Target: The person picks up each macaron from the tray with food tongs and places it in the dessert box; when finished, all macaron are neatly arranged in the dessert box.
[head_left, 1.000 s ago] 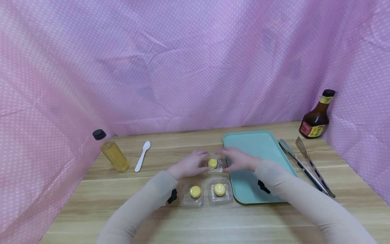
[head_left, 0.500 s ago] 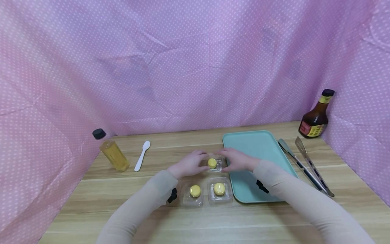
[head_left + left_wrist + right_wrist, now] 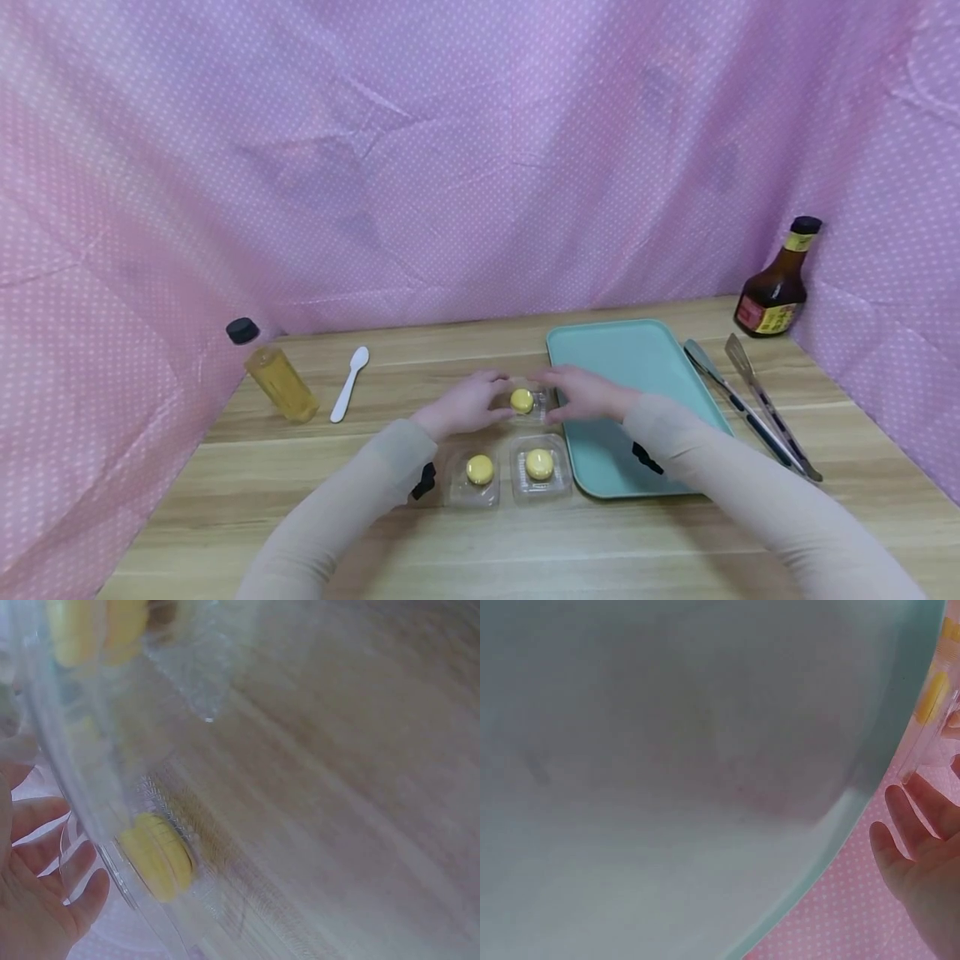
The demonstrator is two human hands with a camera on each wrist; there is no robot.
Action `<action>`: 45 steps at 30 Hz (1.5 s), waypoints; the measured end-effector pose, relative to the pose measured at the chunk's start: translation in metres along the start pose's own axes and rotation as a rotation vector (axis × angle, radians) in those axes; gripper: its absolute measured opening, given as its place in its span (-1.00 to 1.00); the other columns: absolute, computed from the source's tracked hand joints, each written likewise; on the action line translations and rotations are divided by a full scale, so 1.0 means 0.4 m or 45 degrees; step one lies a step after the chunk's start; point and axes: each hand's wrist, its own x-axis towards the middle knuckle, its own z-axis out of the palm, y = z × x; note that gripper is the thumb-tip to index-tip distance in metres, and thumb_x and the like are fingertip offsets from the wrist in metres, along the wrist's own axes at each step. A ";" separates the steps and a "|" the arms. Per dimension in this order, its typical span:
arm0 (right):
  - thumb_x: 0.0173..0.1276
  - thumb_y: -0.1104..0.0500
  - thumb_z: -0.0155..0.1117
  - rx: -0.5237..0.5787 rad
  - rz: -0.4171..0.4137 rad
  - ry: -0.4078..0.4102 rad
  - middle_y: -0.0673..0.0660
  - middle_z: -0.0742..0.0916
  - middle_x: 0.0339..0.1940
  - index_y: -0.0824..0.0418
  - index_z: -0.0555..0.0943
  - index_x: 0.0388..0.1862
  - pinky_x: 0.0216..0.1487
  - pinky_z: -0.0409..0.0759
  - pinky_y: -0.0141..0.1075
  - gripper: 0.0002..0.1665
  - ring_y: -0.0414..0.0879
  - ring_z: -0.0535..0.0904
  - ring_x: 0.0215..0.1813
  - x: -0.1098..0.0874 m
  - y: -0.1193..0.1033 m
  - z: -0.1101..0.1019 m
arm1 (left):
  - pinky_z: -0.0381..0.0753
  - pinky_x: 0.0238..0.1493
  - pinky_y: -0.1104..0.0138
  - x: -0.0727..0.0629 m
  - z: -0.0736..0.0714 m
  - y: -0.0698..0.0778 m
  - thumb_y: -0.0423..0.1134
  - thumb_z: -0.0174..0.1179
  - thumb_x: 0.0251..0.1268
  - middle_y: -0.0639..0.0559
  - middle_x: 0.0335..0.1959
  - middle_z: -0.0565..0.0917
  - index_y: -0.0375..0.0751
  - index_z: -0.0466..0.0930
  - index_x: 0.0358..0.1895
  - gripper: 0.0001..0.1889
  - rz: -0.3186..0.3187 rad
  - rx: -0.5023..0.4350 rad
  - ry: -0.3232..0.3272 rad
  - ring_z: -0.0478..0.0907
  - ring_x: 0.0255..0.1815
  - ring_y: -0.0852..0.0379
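Note:
Between my two hands stands a small clear plastic box point(image 3: 536, 416) with a yellow macaron point(image 3: 522, 401) inside. On its left side is my left hand point(image 3: 474, 402), fingers spread and loosely bent; in the left wrist view that hand point(image 3: 37, 881) has fingertips at the clear plastic edge. Opposite, my right hand point(image 3: 587, 392) reaches over the tray's left edge. The right wrist view shows this hand point(image 3: 926, 851) with fairly straight fingers, one tip at the box's corner. Closer to me sit two similar clear boxes, each with a macaron, left point(image 3: 480, 470) and right point(image 3: 539, 464).
A light green tray point(image 3: 622, 350) lies under my right forearm. Tongs point(image 3: 738, 408) lie to its right, and a dark sauce bottle point(image 3: 772, 296) stands at the back right. Leftward are a white spoon point(image 3: 349, 385) and a bottle of yellow liquid point(image 3: 281, 383). Pink dotted cloth point(image 3: 480, 167) surrounds the table.
Both hands keep the same place beside the far box. The whole head view shifts very slightly; the boxes, tray and bottles stay where they were.

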 end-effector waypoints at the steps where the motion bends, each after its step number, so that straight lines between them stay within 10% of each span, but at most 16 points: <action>1: 0.23 -0.03 0.33 0.001 0.017 0.003 0.26 0.45 0.35 0.20 0.32 0.38 0.35 0.31 0.10 -0.21 0.22 0.34 0.35 0.000 -0.001 -0.001 | 0.32 0.37 0.07 0.000 0.000 -0.001 0.01 0.14 0.32 -0.22 0.32 0.39 -0.21 0.38 0.31 -0.43 0.006 0.000 0.003 0.33 0.34 -0.13; 34: 0.12 0.11 0.41 -0.281 -0.256 0.286 0.23 0.71 -0.12 0.26 0.58 0.13 -0.14 0.64 -0.17 -0.42 -0.04 0.60 -0.24 0.000 -0.030 0.008 | 0.22 0.43 0.05 0.000 0.014 -0.003 0.02 0.17 0.29 -0.15 0.35 0.39 -0.21 0.35 0.32 -0.39 0.037 0.064 0.033 0.28 0.38 -0.14; 45: 0.17 0.09 0.37 -0.244 -0.153 0.178 0.21 0.68 0.03 0.22 0.54 0.19 0.10 0.58 -0.06 -0.41 0.10 0.60 0.04 0.004 -0.029 0.002 | 0.22 0.42 0.03 -0.005 0.015 0.013 0.04 0.16 0.29 -0.13 0.32 0.42 -0.22 0.41 0.28 -0.42 -0.016 0.095 0.051 0.30 0.37 -0.08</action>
